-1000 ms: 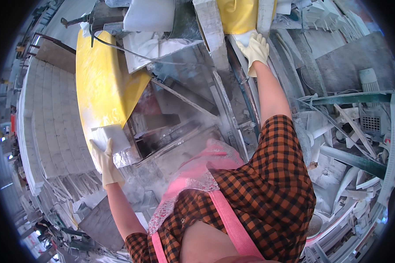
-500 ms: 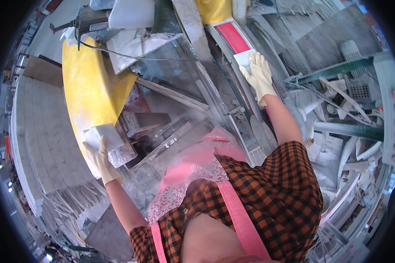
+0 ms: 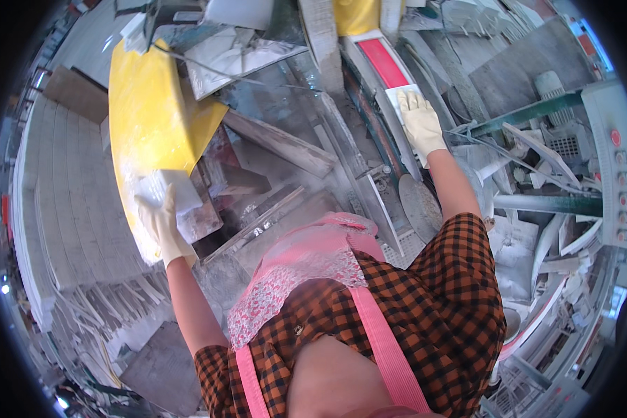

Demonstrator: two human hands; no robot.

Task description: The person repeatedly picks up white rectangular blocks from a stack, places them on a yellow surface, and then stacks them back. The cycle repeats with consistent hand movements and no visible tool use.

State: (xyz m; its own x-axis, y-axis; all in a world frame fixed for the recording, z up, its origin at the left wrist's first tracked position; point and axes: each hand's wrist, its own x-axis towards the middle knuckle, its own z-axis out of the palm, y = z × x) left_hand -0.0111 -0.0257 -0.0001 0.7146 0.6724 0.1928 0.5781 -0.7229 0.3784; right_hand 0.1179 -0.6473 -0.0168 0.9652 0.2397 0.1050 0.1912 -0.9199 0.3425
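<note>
Both my hands wear cream rubber gloves. At the left, my left hand is closed around a small stack of white tile-like pieces, thumb along the near right side. Its fingers are partly hidden behind the stack. The stack rests at the lower end of a wet, shiny yellow sheet. At the upper right, my right hand lies flat on a white piece, with its fingers stretched out. That piece sits in a narrow channel, at the near end of a visible red strip.
A tall stack of grey-white slabs stands at far left. Dusty boards and metal bars lie between my arms. A grey control panel with buttons is at far right, beside a green pipe. A thin cable crosses the top.
The whole view has shifted slightly. My right hand's fingers, spread before, lie closer together on the white piece. My left hand still grips the stack on the yellow sheet.
</note>
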